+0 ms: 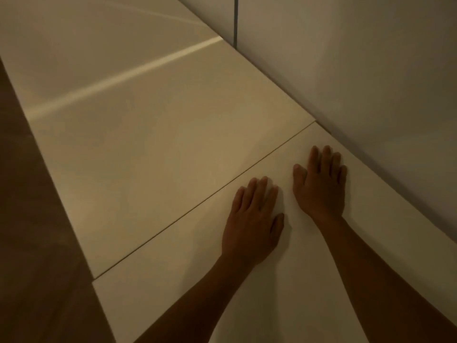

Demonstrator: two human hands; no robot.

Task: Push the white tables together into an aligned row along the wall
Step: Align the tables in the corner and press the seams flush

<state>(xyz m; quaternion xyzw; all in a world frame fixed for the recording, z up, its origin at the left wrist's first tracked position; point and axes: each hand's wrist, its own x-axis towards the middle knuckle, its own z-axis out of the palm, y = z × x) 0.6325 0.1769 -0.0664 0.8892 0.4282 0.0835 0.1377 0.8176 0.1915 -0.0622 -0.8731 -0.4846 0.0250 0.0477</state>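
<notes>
Both my palms lie flat on the nearest white table [173, 280]. My left hand [252, 219] rests just behind the thin seam that separates this table from the middle white table [148, 157]. My right hand [321, 186] lies beside it, closer to the wall, fingers spread. The two tabletops meet edge to edge, with the near one's front corner set slightly further out than the middle one's. A far white table [86, 40] continues the row beyond a bright seam. Neither hand holds anything.
A pale wall [371, 82] runs along the right side of the row, with a dark vertical joint [235, 21] near the top. Brown floor [37, 243] lies along the left side of the tables.
</notes>
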